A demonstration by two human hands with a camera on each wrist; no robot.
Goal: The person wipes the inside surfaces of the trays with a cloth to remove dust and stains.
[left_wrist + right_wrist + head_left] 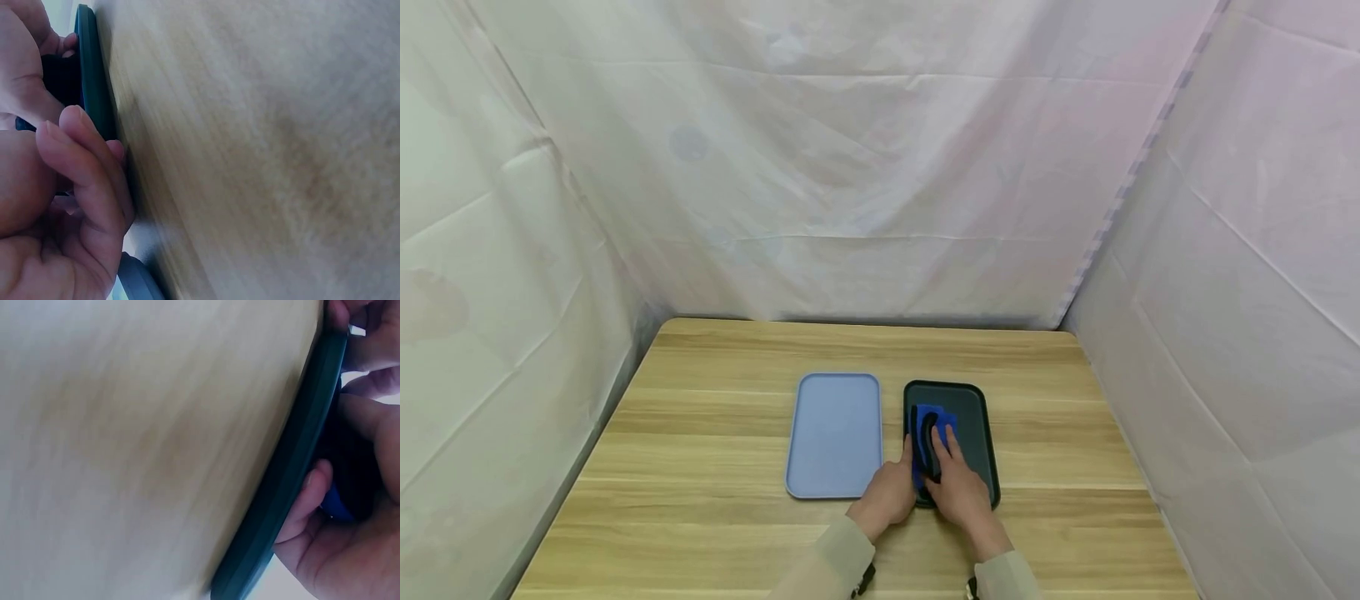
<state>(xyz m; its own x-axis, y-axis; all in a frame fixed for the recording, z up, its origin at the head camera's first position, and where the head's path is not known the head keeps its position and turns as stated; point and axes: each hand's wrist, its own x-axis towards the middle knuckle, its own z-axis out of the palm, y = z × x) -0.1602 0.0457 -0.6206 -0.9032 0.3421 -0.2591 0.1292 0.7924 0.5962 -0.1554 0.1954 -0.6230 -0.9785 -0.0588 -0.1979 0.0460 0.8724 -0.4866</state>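
Observation:
A dark green tray (973, 442) lies on the wooden table, with a folded-looking blue and black item (931, 412) inside its left part. The item's exact kind cannot be told. My right hand (961, 492) is over it, thumb and fingers about its black curved part; in the right wrist view the black and blue thing (337, 503) shows between them. At the near left corner of the tray, my left hand (891, 492) holds the rim, index finger pointing forward along the edge. Its other fingers (94, 181) are curled in the left wrist view.
A light blue tray (835, 437) lies just left of the dark one, close to my left hand. Bare wooden tabletop (700, 450) surrounds both trays. White curtains (865, 167) stand behind the table and along both sides.

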